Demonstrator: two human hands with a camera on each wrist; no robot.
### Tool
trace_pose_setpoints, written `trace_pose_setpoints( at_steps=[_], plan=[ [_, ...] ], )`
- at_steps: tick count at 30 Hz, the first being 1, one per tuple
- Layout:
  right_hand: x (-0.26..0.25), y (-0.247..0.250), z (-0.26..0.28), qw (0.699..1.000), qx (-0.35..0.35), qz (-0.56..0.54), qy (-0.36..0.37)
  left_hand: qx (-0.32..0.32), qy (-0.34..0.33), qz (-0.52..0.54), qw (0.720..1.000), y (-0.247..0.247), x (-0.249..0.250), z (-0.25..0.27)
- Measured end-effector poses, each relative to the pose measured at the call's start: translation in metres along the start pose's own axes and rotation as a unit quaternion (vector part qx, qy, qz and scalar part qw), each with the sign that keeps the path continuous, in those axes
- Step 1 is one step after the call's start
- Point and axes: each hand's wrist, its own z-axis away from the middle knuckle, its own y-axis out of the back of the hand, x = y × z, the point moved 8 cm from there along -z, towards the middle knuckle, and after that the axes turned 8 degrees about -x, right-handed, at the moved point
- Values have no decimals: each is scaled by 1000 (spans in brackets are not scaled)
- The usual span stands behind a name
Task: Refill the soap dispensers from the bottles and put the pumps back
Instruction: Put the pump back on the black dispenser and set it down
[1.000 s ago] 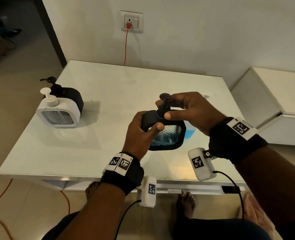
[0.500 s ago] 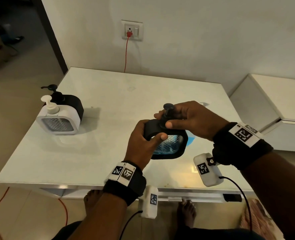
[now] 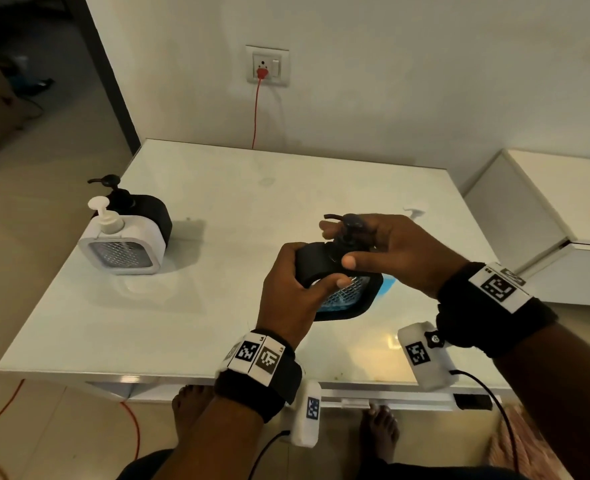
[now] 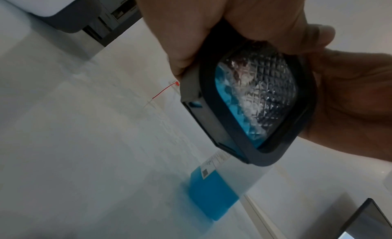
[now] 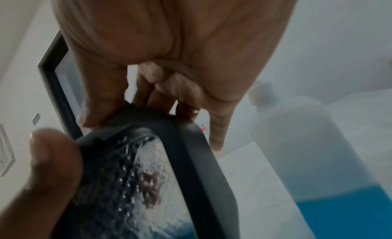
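A black square soap dispenser (image 3: 347,292) with blue soap behind its clear textured window (image 4: 254,98) is held tilted above the table. My left hand (image 3: 295,289) grips its left side, thumb on the front. My right hand (image 3: 383,251) curls over the top and pinches the black pump (image 3: 350,226) seated in the dispenser's neck. In the right wrist view the fingers (image 5: 101,95) reach over the dispenser's black frame (image 5: 191,159). A translucent refill bottle (image 5: 314,159) with blue soap at its bottom stands behind the dispenser, also the refill bottle (image 4: 214,189) in the left wrist view.
A white dispenser (image 3: 122,247) and a black dispenser (image 3: 144,213), pumps on both, stand at the left of the white table (image 3: 217,306). A white cabinet (image 3: 546,220) is to the right. A red cable (image 3: 255,112) hangs from the wall socket.
The pump's nozzle has turned and now points left under my right fingers. Both hands and the dispenser keep about the same place over the table.
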Motion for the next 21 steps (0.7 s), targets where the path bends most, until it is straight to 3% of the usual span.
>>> trace_pose_setpoints(
  at_steps=[4, 12, 16, 21],
  plan=[
    [-1, 3, 1, 999, -3, 44, 3, -6, 2, 6, 1000, -3, 0, 0],
    [-15, 0, -4, 990, 109, 91, 9, 46, -9, 23, 999, 3, 1, 5],
    [-18, -1, -5, 987, 124, 102, -10, 52, -17, 15, 998, 6, 4, 4],
    [-28, -8, 2, 967, 206, 149, -11, 88, -17, 21, 996, 7, 2, 5]
  ],
)
